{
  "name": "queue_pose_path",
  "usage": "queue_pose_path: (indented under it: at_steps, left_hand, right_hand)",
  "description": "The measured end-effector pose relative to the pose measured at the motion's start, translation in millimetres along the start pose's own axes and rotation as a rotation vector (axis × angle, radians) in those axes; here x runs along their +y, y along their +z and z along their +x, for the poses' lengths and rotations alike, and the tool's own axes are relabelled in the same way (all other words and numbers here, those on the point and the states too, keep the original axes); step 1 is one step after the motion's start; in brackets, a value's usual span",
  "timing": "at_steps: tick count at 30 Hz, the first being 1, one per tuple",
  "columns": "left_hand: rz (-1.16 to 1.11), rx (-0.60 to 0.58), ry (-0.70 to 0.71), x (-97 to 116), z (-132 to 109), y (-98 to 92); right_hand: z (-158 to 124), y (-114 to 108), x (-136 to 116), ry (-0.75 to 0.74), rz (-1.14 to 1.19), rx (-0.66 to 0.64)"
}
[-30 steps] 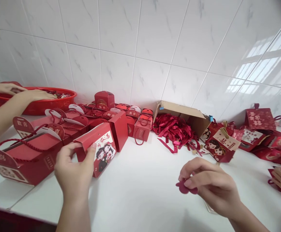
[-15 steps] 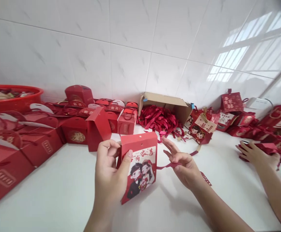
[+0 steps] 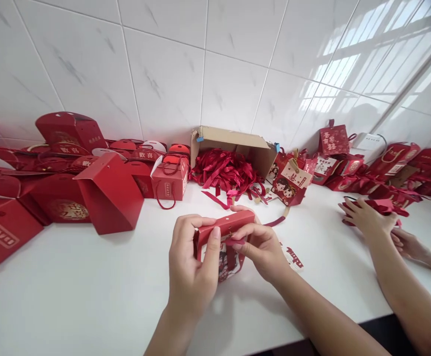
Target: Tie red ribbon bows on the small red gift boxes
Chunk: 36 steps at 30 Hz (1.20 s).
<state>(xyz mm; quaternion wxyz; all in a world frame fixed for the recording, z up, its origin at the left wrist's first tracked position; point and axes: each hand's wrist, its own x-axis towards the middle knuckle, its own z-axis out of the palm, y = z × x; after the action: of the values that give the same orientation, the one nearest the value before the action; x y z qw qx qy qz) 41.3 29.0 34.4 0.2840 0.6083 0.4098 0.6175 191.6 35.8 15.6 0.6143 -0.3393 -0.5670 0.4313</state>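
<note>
Small red box [image 3: 225, 232] clasped between left hand [image 3: 193, 264] — right hand [image 3: 260, 245].

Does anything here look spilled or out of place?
The cardboard box by the wall lies on its side, and red ribbons spill from its mouth onto the white counter. Left of it, a red gift box sits tilted, flap open.

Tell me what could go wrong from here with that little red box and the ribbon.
1. The left hand clamps the small red box by its thin card sides; squeezing harder may crease it.
2. The right hand only pinches the narrow ribbon at the box's top edge, so it could slip free.
3. A co-worker's hand works close by on the right; arms might bump.
</note>
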Motion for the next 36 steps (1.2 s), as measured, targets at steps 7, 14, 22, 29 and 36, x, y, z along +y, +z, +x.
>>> queue_pose_path:
  at_steps: [7, 14, 22, 29, 36]
  left_hand:
    - [-0.163, -0.061, -0.141, 2.7, -2.1, 0.7]
    - [-0.157, -0.088, -0.184, 5.6, -5.8, 1.0]
    - [-0.123, -0.082, -0.192, 6.6, -9.3, 2.4]
    - [-0.168, -0.184, -0.218, 4.3, -9.9, 6.5]
    - [-0.187, -0.225, -0.118, -2.5, -7.9, 5.5]
  right_hand:
    - [-1.8, 3.6, -1.4, -0.020, -0.103, 0.017]
    - [-2.0, 4.4, -1.7, -0.032, -0.175, 0.068]
    - [-5.4, 3.6, 0.3, -0.058, -0.214, 0.075]
    - [-3.7, 1.8, 3.1, -0.188, -0.264, 0.128]
    - [1.8, -4.5, 2.8, 0.026, -0.017, 0.063]
